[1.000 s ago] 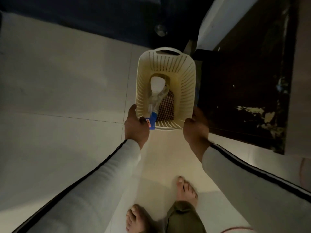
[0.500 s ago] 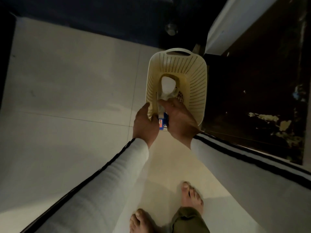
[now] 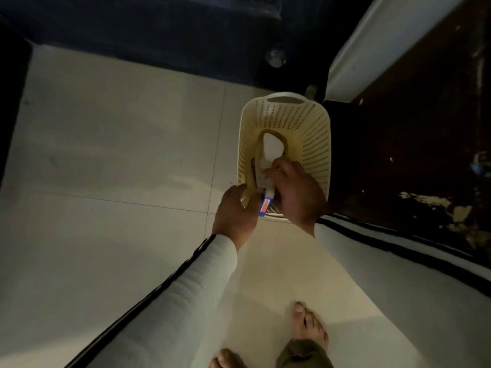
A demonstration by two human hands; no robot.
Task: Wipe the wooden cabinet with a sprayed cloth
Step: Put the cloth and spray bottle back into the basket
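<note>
A cream perforated basket (image 3: 313, 134) stands on the floor, against the left side of the dark wooden cabinet (image 3: 414, 144). My left hand (image 3: 235, 212) grips the basket's near rim, thumb inside. My right hand (image 3: 297, 192) reaches into the basket and closes over a clear spray bottle (image 3: 265, 204) with a blue label, which leans against the near wall. The checkered cloth lies under my right hand; only a dark strip (image 3: 253, 170) of it shows. A pale oval opening shows in the basket's bottom.
Pale floor tiles (image 3: 119, 168) spread to the left and toward me. My bare feet (image 3: 308, 325) stand just behind the basket. A dark wall with a small round metal object (image 3: 275, 58) lies beyond. A white panel (image 3: 372, 41) runs along the cabinet's far side.
My right hand left the basket's right rim and went inside, onto the spray bottle. My left hand stayed on the near rim. The view has shifted slightly.
</note>
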